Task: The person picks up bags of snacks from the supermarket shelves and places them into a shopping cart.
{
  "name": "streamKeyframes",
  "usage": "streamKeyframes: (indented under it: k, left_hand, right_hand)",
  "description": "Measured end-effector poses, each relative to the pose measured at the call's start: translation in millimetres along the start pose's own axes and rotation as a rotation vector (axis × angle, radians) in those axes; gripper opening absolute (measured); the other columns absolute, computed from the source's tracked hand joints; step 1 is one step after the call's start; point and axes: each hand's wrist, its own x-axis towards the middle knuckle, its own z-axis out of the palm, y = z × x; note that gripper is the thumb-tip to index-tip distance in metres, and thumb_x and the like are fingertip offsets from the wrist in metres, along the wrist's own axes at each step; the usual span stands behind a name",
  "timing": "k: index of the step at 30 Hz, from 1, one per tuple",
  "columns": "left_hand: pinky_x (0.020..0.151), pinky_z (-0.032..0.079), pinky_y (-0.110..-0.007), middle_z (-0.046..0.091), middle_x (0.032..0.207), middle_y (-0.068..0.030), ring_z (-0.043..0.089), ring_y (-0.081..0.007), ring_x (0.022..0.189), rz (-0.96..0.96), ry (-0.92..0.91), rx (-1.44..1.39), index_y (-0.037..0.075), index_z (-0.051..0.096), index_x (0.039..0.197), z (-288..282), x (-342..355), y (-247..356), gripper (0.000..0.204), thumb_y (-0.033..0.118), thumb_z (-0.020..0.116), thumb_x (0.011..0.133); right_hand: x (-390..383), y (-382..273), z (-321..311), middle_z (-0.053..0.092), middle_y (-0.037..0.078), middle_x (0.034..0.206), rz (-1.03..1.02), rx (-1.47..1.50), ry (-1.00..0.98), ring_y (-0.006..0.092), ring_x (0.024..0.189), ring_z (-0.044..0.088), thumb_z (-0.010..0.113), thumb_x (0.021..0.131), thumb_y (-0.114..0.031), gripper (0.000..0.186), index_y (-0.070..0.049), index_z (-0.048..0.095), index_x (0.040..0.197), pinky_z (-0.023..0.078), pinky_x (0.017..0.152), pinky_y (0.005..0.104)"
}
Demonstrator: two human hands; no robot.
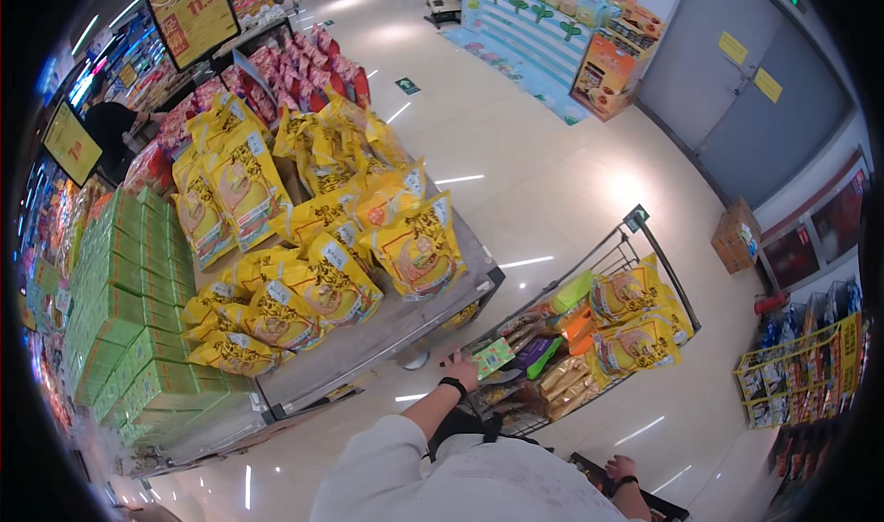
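Observation:
My left hand [460,371] reaches forward from a pale sleeve, a dark band on the wrist, and touches the near end of a wire shopping cart [645,246], right beside a small green packet [494,356]. Whether the fingers grip the cart or the packet is hard to tell. The cart holds yellow snack bags [635,338], orange and green packets and brown bags. My right hand [622,469] sits low at the bottom edge, resting on a dark object [645,499], also with a dark wristband.
A low display table [405,324] to the left carries several large yellow bags [322,283] and stacked green boxes [138,319]. Red packs and yellow price signs stand behind. Grey double doors, a cardboard box and a yellow wire rack lie to the right.

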Motion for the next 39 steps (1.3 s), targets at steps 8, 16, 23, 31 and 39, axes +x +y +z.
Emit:
streamKeyframes:
  k: [8, 16, 23, 31, 39]
  left_hand:
    - [0.098, 0.025, -0.064, 0.058, 0.119, -0.0155, 0.023, -0.0389, 0.134, 0.019, -0.096, -0.121, 0.016, 0.043, 0.132, 14, 29, -4, 0.065, 0.029, 0.063, 0.072]
    - [0.097, 0.03, -0.062, 0.042, 0.137, -0.006, 0.024, -0.0352, 0.134, -0.04, -0.137, 0.225, 0.017, 0.045, 0.131, 23, 32, 14, 0.05, 0.025, 0.052, 0.083]
    - [0.088, 0.039, -0.058, 0.042, 0.134, -0.0176, 0.041, -0.0379, 0.122, -0.175, -0.301, 0.046, 0.016, 0.046, 0.129, 13, 35, 64, 0.042, 0.027, 0.043, 0.088]
    - [0.09, 0.041, -0.051, 0.031, 0.144, 0.0015, 0.044, -0.0376, 0.12, -0.313, -0.409, 0.226, 0.021, 0.034, 0.138, 86, 58, 128, 0.065, 0.032, 0.059, 0.079]
    - [0.087, 0.045, -0.052, 0.031, 0.142, -0.0017, 0.045, -0.0334, 0.122, -0.36, -0.435, 0.099, 0.019, 0.034, 0.137, 9, 96, 204, 0.069, 0.028, 0.062, 0.075]
  right_hand:
    - [-6, 1, 17, 0.058, 0.026, 0.104, 0.077, -0.036, -0.152, 0.034, 0.074, 0.063, 0.051, 0.087, -0.016, 0.038, -0.001, 0.045, 0.121, 0.052, 0.051, 0.0385]
    - [47, -71, 72, 0.057, 0.012, 0.114, -0.113, -0.185, -0.22, 0.028, 0.097, 0.059, 0.054, 0.084, -0.023, 0.045, -0.012, 0.046, 0.127, 0.049, 0.08, 0.0423]
    - [155, -184, 87, 0.043, 0.01, 0.133, -0.1, -0.085, -0.403, 0.0322, 0.113, 0.05, 0.053, 0.087, -0.02, 0.06, -0.017, 0.027, 0.141, 0.046, 0.088, 0.0478]
    - [176, -298, 125, 0.046, 0.008, 0.128, -0.131, -0.257, -0.6, 0.0288, 0.116, 0.047, 0.055, 0.086, -0.02, 0.066, -0.018, 0.02, 0.142, 0.044, 0.09, 0.0482]
    - [185, -351, 73, 0.05, 0.012, 0.128, -0.124, -0.314, -0.735, 0.0276, 0.114, 0.051, 0.052, 0.089, -0.024, 0.05, -0.009, 0.039, 0.135, 0.045, 0.093, 0.0434]
